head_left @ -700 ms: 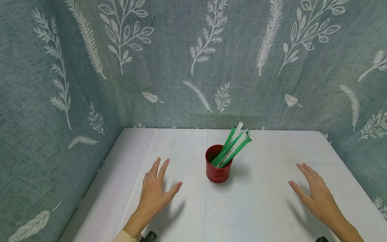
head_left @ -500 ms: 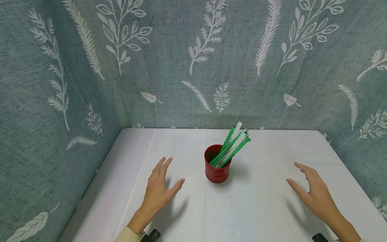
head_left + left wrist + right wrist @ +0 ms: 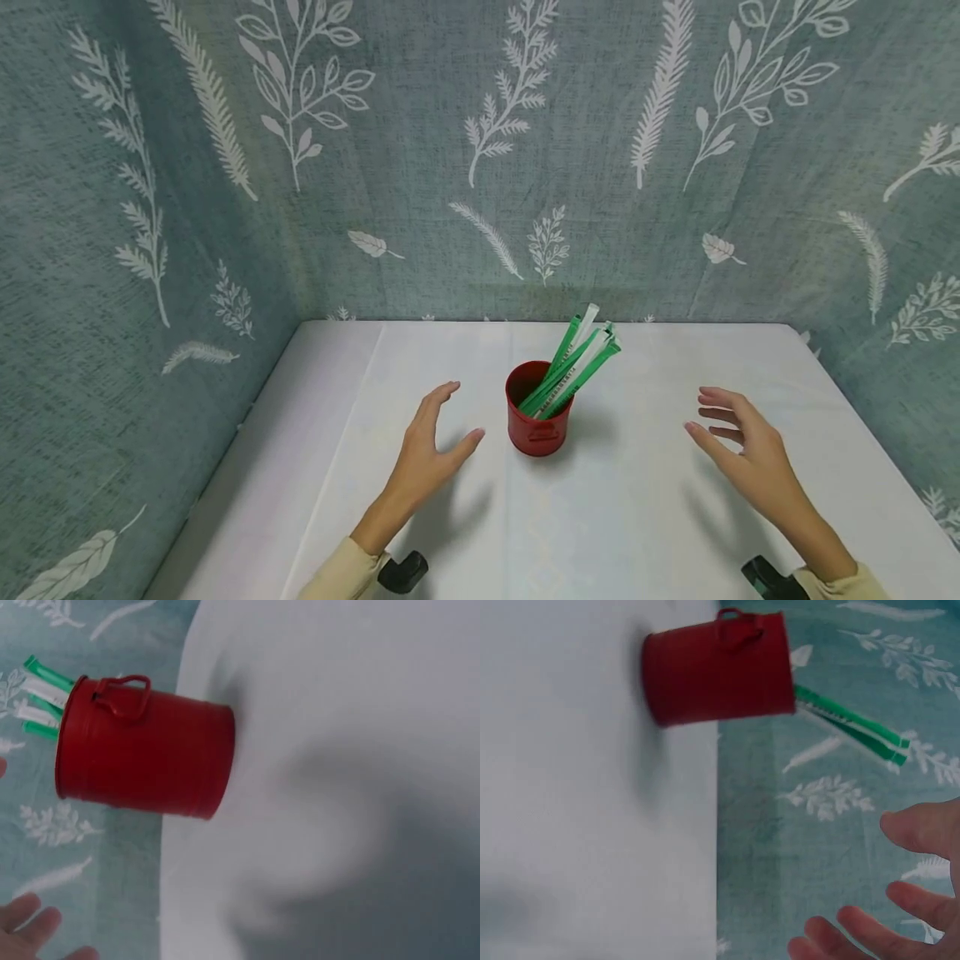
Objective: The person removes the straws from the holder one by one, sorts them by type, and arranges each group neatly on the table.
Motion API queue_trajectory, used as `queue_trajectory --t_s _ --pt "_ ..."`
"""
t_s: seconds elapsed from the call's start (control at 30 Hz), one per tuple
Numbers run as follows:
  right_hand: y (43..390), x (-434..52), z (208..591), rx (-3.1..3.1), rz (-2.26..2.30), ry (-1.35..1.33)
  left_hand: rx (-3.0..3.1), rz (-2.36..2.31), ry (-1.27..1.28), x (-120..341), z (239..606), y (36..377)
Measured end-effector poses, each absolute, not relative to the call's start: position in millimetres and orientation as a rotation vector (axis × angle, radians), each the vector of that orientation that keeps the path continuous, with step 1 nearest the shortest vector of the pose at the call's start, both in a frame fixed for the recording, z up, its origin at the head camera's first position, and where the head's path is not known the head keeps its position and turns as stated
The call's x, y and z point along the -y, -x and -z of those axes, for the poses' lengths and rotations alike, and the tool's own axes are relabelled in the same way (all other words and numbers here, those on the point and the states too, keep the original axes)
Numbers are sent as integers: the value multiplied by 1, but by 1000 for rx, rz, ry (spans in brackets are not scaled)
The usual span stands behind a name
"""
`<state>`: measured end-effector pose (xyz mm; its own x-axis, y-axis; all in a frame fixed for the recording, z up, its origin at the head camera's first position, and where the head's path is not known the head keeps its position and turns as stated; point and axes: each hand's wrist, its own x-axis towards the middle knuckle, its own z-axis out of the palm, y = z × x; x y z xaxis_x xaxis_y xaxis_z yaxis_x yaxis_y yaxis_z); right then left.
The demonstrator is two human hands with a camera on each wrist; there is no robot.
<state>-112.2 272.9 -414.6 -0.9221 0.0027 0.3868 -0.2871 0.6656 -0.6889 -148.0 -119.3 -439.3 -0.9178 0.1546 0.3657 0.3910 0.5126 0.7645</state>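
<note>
A red metal bucket point(image 3: 537, 421) with a small side handle point(image 3: 124, 697) stands upright on the white table. Several slim green and white sachets point(image 3: 573, 371) lean out of it toward the right. To the bucket's left, my left hand point(image 3: 427, 458) hovers above the table, thumb and fingers spread apart and holding nothing. My right hand point(image 3: 750, 458) is farther off on the other side, fingers loosely bent, also holding nothing. Neither hand touches the bucket. In the right wrist view the thumb and fingers point(image 3: 911, 904) show clear of the sachets.
The white-covered table point(image 3: 600, 533) ends at a blue-green curtain point(image 3: 420, 208) with a white leaf print, which hangs behind it and along the left side. Small black devices point(image 3: 402, 572) sit at both wrists.
Both hands have moved inward toward the bucket, the left going right and the right going left and slightly up. The bucket and sachets stay in place.
</note>
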Motion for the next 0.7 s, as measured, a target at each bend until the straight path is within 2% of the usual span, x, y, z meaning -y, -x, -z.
queue_trajectory --t_s 0.47,0.7 --pt "132 -231 398 2465 -1302 -308 2447 1621 553 79 440 161" --pt "150 -218 405 2407 -1453 -312 2340 1811 596 62 422 157"
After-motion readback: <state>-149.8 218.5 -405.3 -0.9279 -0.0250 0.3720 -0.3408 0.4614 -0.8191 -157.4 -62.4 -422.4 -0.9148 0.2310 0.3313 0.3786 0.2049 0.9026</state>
